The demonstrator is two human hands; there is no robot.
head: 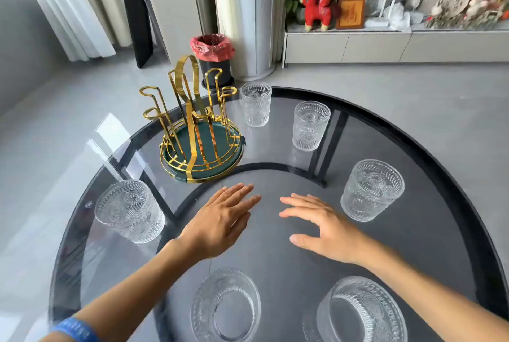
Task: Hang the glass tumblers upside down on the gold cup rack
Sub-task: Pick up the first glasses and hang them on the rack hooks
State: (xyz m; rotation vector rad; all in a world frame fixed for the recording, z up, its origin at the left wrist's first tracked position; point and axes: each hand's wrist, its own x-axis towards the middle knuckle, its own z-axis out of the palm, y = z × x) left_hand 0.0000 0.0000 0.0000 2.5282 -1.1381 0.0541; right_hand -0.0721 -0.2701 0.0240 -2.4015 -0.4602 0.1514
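Observation:
The gold cup rack (pixel 192 121) with a dark green tray base stands at the back left of the round glass table (pixel 275 176); its prongs are bare. Several patterned glass tumblers stand upright around it: one at the left (pixel 129 211), two at the back (pixel 256 104) (pixel 310 125), one at the right (pixel 371 189) and two near me (pixel 225 306) (pixel 360 311). My left hand (pixel 220 223) and my right hand (pixel 322 227) hover flat over the table's middle, fingers apart, holding nothing.
The table's curved edge (pixel 440 160) runs close behind the tumblers at the right. Beyond it on the floor stands a black bin (pixel 213 58) with a pink liner. A low cabinet (pixel 385 44) with ornaments lines the far wall.

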